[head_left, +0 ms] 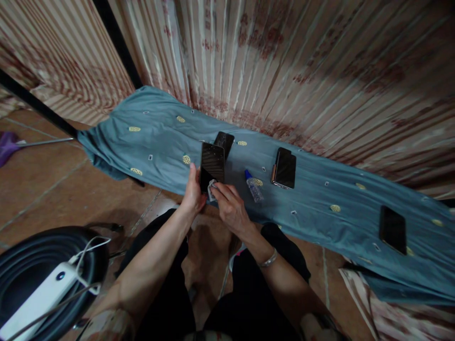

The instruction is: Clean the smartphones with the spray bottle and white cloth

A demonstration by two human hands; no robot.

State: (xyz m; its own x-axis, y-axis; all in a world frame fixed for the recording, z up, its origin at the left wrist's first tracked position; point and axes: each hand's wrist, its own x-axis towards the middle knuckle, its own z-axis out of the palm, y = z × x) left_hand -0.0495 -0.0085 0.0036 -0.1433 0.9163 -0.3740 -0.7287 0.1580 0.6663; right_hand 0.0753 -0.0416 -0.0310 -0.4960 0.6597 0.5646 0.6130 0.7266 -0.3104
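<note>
**Smartphone held for screen wiping**

I see the left hand [194, 192] gripping a smartphone [212, 166] by its edge, screen up, so the glass stays exposed. The right hand [231, 206] pinches a small wipe [212, 191] against the screen's lower end. A spray bottle [253, 186] lies just right of the smartphone on the blue cloth [159, 137]; a second phone [223, 141] lies just behind it.

Bare forearms, no sleeves afaict. Thin silver bracelet [269, 259] on the right wrist. Black pants [249, 303] on both legs.
</note>
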